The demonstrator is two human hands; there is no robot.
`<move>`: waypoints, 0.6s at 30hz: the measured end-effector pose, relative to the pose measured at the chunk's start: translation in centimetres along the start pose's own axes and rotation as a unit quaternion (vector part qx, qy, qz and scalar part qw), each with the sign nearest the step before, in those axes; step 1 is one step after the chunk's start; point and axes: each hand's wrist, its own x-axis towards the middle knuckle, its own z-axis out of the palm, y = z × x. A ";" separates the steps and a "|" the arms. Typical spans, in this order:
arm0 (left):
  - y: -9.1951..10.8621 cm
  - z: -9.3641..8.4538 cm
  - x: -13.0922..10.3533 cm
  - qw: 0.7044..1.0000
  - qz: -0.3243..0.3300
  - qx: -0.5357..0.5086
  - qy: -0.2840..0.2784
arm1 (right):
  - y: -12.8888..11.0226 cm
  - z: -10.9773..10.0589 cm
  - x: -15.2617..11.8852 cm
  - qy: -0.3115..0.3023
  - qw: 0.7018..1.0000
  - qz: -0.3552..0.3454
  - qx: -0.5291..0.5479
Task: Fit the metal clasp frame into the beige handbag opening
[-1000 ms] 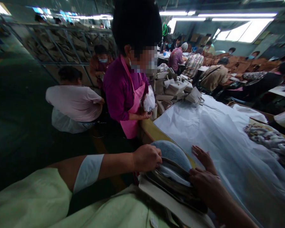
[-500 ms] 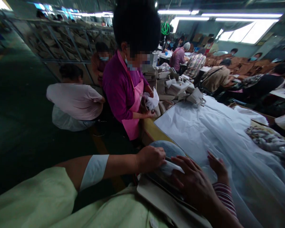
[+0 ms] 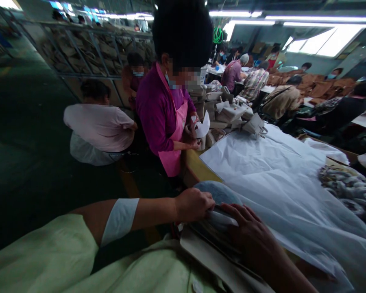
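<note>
while the left hand (image 3: 195, 204) is curled tight on the bag's (image 3: 212, 259) rim, probably to steady it, the right hand (image 3: 248, 228) lies over its mouth, fingers loosely extended; cannot tell if they pinch anything. bag rests against the green clothing (image 3: 149, 266). beyond: table (image 3: 196, 163) under white sheet (image 3: 256, 156), likely for protection; co-worker (image 3: 157, 110), piled bags (image 3: 231, 112), rack (image 3: 94, 51).

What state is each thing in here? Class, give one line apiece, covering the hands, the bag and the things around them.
Left hand: closed on the bag's rim
Right hand: laid across the bag's mouth; grip unclear
Beige bag: mouth open
White filling: inside the bag, partly showing
White sheet: spread out, wrinkled
Bag pile: heaped untidily
Green hose: coiled
Ceiling lights: on
</note>
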 end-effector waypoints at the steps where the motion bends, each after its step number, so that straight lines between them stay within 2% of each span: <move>1: -0.1 0.0 0.0 1.000 0.013 0.009 0.003 | 0.4 -0.6 -0.4 -0.008 1.000 0.002 -0.005; 4: 0.0 -0.3 -0.4 0.996 0.053 0.015 0.067 | 1.2 -2.2 -1.7 0.035 0.999 0.014 -0.026; 6: 0.3 -0.4 -1.0 0.986 0.108 0.000 0.124 | 1.1 -2.6 -2.8 0.091 0.995 -0.008 -0.049; 7: 0.6 -0.4 -1.3 0.981 0.139 -0.008 0.134 | 0.8 -2.6 -3.3 0.104 0.992 -0.027 -0.062; 10: 1.4 0.2 -2.5 0.978 0.193 -0.021 0.073 | -0.2 -1.8 -4.6 0.085 0.989 -0.080 -0.089; 13: 1.7 0.9 -3.1 0.983 0.176 -0.037 0.018 | -1.1 -0.6 -5.4 0.095 0.986 -0.095 -0.095; 15: 1.5 1.0 -3.0 0.984 0.174 -0.045 0.001 | -1.6 0.1 -5.7 0.105 0.990 -0.076 -0.062; 18: 0.7 0.5 -2.4 0.978 0.201 -0.048 -0.022 | -1.9 0.5 -6.0 0.095 0.995 -0.003 0.019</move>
